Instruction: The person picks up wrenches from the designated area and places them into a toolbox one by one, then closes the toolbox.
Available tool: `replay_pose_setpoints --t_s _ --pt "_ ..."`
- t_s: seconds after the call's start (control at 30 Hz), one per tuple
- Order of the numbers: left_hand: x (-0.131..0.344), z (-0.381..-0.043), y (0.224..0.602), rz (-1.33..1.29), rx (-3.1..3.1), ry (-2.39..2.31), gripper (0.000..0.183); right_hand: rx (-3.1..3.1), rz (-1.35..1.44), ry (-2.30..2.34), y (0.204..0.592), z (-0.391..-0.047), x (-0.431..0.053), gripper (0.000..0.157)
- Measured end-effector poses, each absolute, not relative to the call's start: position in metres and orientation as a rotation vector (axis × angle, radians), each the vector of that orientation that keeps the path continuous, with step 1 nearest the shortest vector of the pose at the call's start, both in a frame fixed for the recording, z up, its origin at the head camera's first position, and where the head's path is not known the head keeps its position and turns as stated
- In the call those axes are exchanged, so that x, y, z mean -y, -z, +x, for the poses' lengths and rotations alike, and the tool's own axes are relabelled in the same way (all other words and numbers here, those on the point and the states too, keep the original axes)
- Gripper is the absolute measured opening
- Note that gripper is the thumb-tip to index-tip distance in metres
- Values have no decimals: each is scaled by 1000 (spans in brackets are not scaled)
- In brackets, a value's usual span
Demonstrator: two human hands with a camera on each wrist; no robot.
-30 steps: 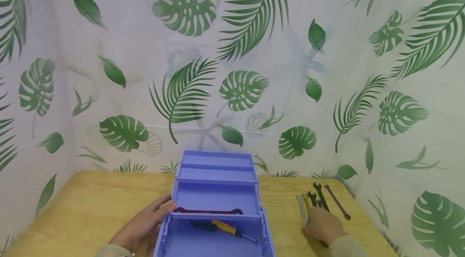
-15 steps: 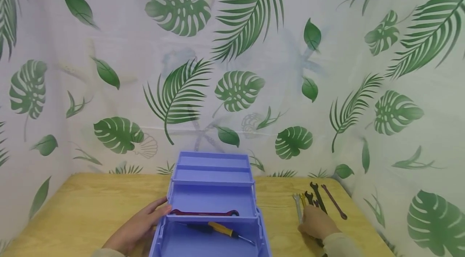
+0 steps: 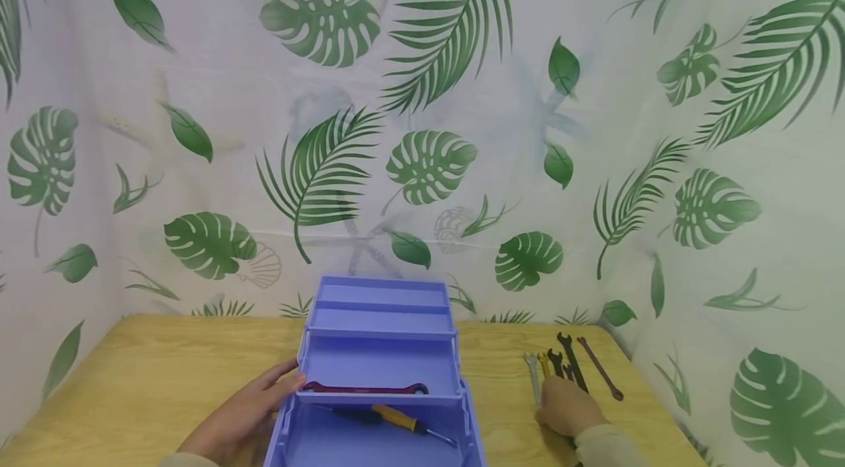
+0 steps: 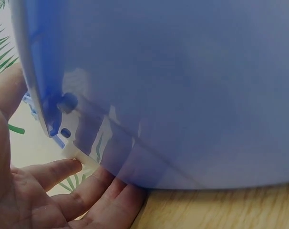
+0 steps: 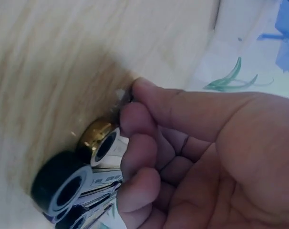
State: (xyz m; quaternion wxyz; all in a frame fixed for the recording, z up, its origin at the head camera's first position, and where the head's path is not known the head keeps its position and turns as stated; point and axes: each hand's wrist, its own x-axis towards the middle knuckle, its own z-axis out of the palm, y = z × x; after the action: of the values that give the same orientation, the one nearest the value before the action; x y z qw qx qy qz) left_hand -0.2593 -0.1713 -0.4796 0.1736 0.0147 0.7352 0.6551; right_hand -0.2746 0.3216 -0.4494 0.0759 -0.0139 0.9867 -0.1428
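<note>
My left hand (image 3: 240,412) rests against the left side of a blue plastic toolbox (image 3: 376,445). In the left wrist view its extended fingers (image 4: 89,191) touch the outer wall, with the thumb at the edge. At the right, my right hand (image 3: 571,406) is over a row of wrenches. Its thumb and forefinger pinch the silver wrench (image 3: 533,373), whose lower end the hand mostly hides. Beside it lie a gold wrench (image 3: 543,364) and black wrenches (image 3: 571,358), partly covered by the hand. In the right wrist view a gold ring end (image 5: 94,138) sits close to the curled fingers.
A dark red wrench (image 3: 366,389) lies in the toolbox's middle tray (image 3: 379,357). Below it, a yellow and black screwdriver (image 3: 399,418) lies in the bottom compartment. Another dark red wrench (image 3: 599,368) is near the right edge of the wooden table (image 3: 165,372). A leaf-printed sheet (image 3: 422,86) hangs behind.
The head view has turned slightly, so everything sits a little farther left in it. Both hands stay in place, the left at the toolbox and the right over the wrenches.
</note>
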Motion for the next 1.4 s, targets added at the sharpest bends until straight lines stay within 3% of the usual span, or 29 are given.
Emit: replay_pose_setpoints --t_s 0.87,1.4 --pt "179 -260 479 100 -2045 -1865 86 -2997 -191 358 456 -279 -312 24" --pt "176 -261 484 136 -1998 -1902 84 -3066 49 332 454 -272 -304 19"
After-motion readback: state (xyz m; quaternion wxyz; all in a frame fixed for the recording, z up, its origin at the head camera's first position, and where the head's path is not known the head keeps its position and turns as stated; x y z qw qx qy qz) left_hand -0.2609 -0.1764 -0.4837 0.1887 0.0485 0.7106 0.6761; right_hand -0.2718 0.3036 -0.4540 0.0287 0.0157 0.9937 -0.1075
